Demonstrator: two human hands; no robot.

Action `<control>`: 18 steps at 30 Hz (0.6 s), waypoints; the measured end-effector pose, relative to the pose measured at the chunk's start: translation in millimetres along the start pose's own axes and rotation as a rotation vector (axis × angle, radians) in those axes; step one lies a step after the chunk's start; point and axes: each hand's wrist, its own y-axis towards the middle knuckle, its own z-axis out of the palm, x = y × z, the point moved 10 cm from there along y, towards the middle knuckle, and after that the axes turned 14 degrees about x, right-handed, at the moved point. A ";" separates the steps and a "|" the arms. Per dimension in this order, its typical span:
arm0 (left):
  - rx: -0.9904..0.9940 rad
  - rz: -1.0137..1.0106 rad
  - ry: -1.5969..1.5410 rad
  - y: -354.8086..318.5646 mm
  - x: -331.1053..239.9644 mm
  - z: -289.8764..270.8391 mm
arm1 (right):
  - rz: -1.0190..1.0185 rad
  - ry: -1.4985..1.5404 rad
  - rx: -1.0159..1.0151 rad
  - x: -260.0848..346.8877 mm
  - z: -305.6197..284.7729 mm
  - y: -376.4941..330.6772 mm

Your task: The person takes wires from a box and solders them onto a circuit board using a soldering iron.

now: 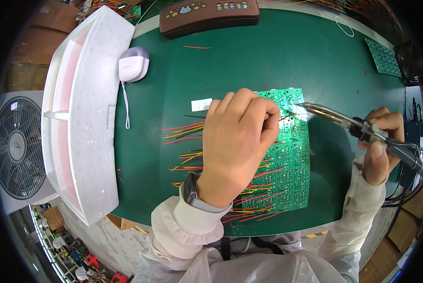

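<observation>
Two hands are seen at work over a green circuit board panel (287,155) that lies flat on the green mat (268,61) right of the frame's centre. The left hand (237,141) is curled over the panel's upper left part, its fingertips pinched together near the top edge. A thin wire appears to be held there, though the pinch itself is mostly hidden by the knuckles. That grip is judged to steady the wire end against the board.

The soldering iron (362,127) is grasped like a pen by the right hand (378,146) at the right of the frame. Its handle is clamped between thumb and fingers, and its metal tip is slanted leftward to the panel's upper edge, just beside the left fingertips, so that heat can be brought to the very spot being held. Its cable is trailed off toward the lower right, out of the way.

Red, yellow and green wires (185,129) are fanned out from the panel's left side across the mat, each apparently fixed to the board at one end. A white foam tray (86,118) is set along the left of the frame, and a pale lilac case (134,64) with a cord lies just beside its upper end. A brown pencil case (209,16) is placed at the top centre, well apart from the work.
</observation>
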 end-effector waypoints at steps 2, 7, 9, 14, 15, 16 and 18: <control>-0.002 0.002 0.000 -0.1 -0.2 -0.5 | 0.039 0.011 -0.059 -4.5 -9.6 -1.1; 0.011 0.000 -0.025 0.5 0.3 1.2 | 0.113 0.116 -0.226 -22.4 -24.8 -8.1; 0.007 0.008 -0.019 0.4 0.0 1.4 | 0.165 0.156 -0.248 -25.3 -23.7 -11.2; -0.023 0.042 -0.026 0.4 0.2 1.2 | 0.102 0.281 -0.488 -39.9 -34.9 -18.5; -0.037 0.058 -0.020 0.3 0.1 -0.7 | 0.117 0.274 -0.573 -43.4 -34.4 -22.2; -0.052 0.074 -0.014 0.1 0.3 -2.8 | 0.111 0.275 -0.569 -47.4 -31.8 -22.3; -0.058 0.089 -0.014 2.2 2.4 -4.5 | 0.037 0.180 -0.496 -44.9 -25.1 -18.7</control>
